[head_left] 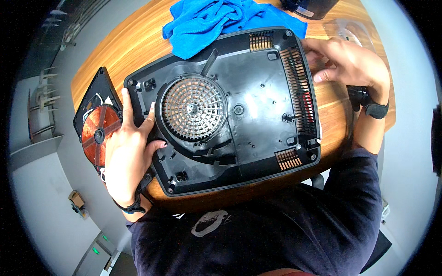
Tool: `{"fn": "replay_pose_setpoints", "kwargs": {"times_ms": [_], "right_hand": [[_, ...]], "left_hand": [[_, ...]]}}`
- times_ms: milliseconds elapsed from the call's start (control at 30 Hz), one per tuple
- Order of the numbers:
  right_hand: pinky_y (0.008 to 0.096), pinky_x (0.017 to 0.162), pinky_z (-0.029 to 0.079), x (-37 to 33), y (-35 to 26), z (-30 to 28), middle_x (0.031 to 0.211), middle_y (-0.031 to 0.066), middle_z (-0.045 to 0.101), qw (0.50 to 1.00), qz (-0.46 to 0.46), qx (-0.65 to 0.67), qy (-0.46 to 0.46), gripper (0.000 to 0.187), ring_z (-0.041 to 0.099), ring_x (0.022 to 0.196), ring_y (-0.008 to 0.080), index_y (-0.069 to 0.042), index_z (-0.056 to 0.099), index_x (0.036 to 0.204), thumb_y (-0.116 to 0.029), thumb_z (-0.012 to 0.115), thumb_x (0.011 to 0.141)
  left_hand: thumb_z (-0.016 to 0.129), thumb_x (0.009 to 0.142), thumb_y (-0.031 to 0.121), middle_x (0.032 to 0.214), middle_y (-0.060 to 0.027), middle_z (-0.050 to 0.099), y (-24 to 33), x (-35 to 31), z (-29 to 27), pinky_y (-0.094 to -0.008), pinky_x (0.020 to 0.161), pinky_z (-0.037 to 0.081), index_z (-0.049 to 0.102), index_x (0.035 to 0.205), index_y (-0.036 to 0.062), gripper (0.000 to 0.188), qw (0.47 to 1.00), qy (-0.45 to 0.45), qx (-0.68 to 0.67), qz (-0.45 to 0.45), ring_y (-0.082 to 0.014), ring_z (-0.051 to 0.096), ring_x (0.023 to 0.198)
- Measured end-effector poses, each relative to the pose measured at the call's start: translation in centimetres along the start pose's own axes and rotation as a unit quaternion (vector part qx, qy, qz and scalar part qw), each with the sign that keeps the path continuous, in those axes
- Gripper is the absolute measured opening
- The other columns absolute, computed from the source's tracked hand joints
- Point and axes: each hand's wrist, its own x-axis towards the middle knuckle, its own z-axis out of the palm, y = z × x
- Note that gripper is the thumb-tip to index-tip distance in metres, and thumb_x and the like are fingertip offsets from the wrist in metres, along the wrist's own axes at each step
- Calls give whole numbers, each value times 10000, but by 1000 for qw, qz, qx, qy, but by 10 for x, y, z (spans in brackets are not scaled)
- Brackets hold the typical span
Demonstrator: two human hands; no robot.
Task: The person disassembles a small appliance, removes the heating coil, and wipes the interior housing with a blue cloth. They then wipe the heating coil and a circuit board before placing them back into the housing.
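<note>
A black plastic housing (258, 92), an open shell with a round fan grille (193, 108) and slotted vents, lies tilted across the wooden table. My left hand (131, 142) rests on its left edge with fingers stretched out and spread; the thumb reaches over the inner face. Just past the housing's right edge is my right hand (340, 62), its thumb and fingers apart and bent. The fingertips there are partly blurred and hidden near the vent wall, and I see nothing held. Beside my left hand lies a copper coil disc (99, 133) on a black panel (99, 87).
A crumpled blue cloth (207, 20) touches the housing's far edge. A dark container (311, 7) stands at the far right, with a clear plastic box (352, 32) near it. A black object (354, 96) sits by my right wrist. The wooden table (126, 39) has curved-looking edges.
</note>
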Motion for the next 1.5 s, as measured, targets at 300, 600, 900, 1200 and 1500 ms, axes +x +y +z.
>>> {"fn": "replay_pose_setpoints", "kwargs": {"times_ms": [300, 600, 900, 1200, 1500], "right_hand": [[495, 1029, 590, -3, -7, 4, 1221, 241, 806, 998, -5, -47, 28, 636, 751, 1215, 435, 57, 625, 1432, -61, 890, 866], [521, 912, 591, 4, -3, 2, 1123, 241, 807, 998, 13, -58, -4, 552, 754, 1117, 465, 40, 640, 1353, -57, 878, 865], [518, 929, 572, 3, -33, 5, 1126, 249, 807, 989, 108, -102, 15, 640, 751, 1093, 471, 38, 658, 1383, -36, 890, 792], [497, 932, 585, 8, -23, 12, 1052, 271, 808, 995, 64, -63, 48, 624, 765, 1029, 483, 38, 674, 1374, 17, 838, 772], [478, 824, 593, 11, -13, 15, 975, 263, 795, 995, 28, -70, 63, 502, 767, 891, 441, 38, 684, 1282, 19, 801, 794]], "left_hand": [[956, 775, 270, 1801, -342, 262, 0, 2, -3, -458, 853, 669, 718, 1532, 195, 796, 1000, -10, 0, -1, -404, 821, 918], [971, 737, 262, 1833, -291, 213, 1, 1, 1, -515, 935, 639, 714, 1532, 202, 838, 998, -25, -43, -30, -466, 780, 1065], [901, 851, 462, 1785, -372, 282, -9, -6, -7, -448, 826, 664, 666, 1595, 241, 811, 999, -45, 14, 3, -371, 826, 911], [922, 867, 427, 1642, -236, 595, -61, -34, -32, -515, 1159, 562, 682, 1523, 160, 748, 987, 90, -49, -122, -422, 605, 1485], [1040, 668, 526, 1731, -359, 421, -144, -38, 20, -593, 1343, 340, 382, 1772, 241, 1316, 986, 6, -68, -152, -520, 234, 1696]]}}
